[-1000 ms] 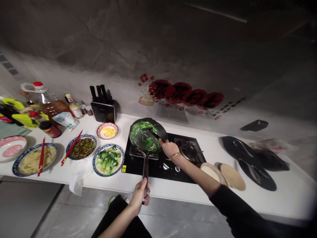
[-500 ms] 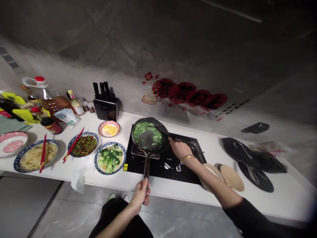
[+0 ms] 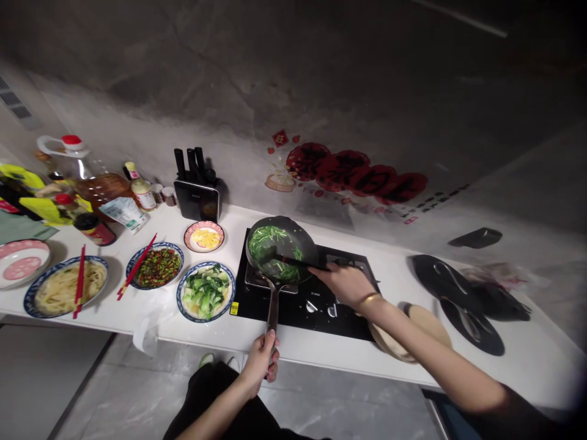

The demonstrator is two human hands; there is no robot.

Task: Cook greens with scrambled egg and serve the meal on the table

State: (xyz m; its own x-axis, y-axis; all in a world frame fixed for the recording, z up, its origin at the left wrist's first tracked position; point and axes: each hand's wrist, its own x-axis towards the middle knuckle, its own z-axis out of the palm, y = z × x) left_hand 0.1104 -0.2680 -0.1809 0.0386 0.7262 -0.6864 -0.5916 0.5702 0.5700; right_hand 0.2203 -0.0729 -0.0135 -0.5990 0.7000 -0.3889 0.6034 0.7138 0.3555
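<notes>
My left hand (image 3: 260, 362) is wrapped round the long metal handle of a dark wok (image 3: 300, 235), which sits over the left burner. Chopped green stalks (image 3: 268, 236) lie along the wok's left and lower sides. From the right, my right hand (image 3: 346, 283) grips a dark spatula (image 3: 297, 263), its blade down among the greens and partly lost against the dark pan. Just left of the stove is a blue-rimmed plate of bok choy (image 3: 207, 293), with a small pink-rimmed dish of yellow egg (image 3: 204, 237) behind it.
A black gas stove (image 3: 293, 308) is set in the white counter. Chopsticks rest across a plate of chopped peppers (image 3: 160, 267) and a noodle plate (image 3: 57, 292). Behind stand a knife block (image 3: 198, 200) and an oil jug (image 3: 98, 186). Dark pan lids (image 3: 474, 333) lie at right.
My right hand has moved from the wok's right rim a little lower and rightward, with the spatula now reaching left across the pan. The greens are bunched further left. My left hand keeps its hold.
</notes>
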